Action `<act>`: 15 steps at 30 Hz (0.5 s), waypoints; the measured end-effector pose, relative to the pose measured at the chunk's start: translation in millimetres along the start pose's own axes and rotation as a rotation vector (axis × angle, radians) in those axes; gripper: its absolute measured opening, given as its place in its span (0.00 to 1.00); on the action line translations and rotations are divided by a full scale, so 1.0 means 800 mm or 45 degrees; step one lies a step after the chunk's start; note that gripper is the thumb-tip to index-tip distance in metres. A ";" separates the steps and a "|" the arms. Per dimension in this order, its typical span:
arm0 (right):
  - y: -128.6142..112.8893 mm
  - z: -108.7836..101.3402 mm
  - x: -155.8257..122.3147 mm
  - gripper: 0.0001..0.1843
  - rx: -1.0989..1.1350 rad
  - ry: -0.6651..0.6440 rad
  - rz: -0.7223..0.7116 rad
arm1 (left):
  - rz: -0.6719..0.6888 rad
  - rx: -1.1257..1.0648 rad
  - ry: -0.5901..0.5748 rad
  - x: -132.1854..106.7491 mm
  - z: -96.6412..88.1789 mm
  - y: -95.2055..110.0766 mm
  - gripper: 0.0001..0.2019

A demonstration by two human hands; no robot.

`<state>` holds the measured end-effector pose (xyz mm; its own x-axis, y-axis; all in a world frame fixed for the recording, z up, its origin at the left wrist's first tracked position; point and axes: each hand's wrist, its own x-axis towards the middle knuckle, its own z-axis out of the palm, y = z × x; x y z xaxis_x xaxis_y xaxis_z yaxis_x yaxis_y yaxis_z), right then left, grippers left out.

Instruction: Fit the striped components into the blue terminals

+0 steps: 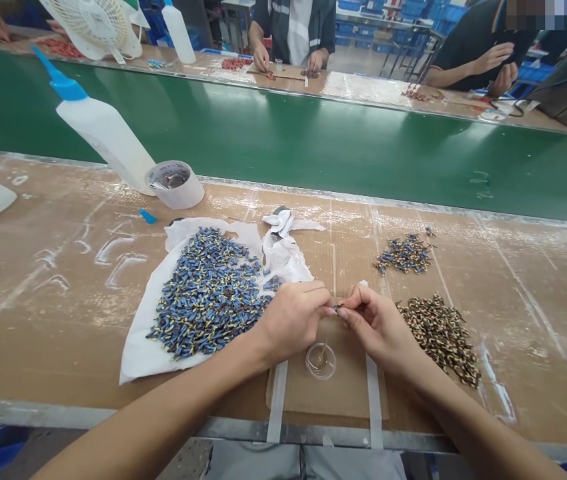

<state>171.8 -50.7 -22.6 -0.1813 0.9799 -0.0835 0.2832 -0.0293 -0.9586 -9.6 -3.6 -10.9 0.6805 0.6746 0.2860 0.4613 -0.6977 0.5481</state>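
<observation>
My left hand (291, 319) and my right hand (376, 323) meet fingertip to fingertip over a taped-down cardboard pad (343, 393). Both are pinched on one small blue part (336, 307) held between them. A small clear round dish (320, 361) sits on the pad just below my hands. To the left, a big heap of blue parts (208, 290) lies on a white plastic sheet (138, 347). A heap of dark brown parts (441, 333) lies right beside my right wrist. A smaller pile of blue parts (404, 254) rests farther back on the right.
A white squeeze bottle with a blue nozzle (98, 127) and a roll of tape (176, 183) stand at the back left. A green conveyor belt (313, 140) runs behind the bench. Other people's hands (288, 63) work across it, near a white fan (96, 27).
</observation>
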 end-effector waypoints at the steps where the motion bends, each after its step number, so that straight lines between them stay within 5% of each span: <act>1: 0.000 0.001 0.000 0.07 0.026 -0.009 0.005 | -0.004 -0.021 -0.008 0.000 -0.001 0.000 0.09; 15: -0.007 -0.013 0.010 0.07 0.076 0.064 0.047 | -0.060 -0.191 -0.154 0.007 -0.007 -0.018 0.07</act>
<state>178.3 -40.4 -15.2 -0.1242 0.9865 -0.1068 0.2319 -0.0758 -0.9698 -15.7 11.3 -12.9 0.7277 0.6654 0.1661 0.4100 -0.6162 0.6724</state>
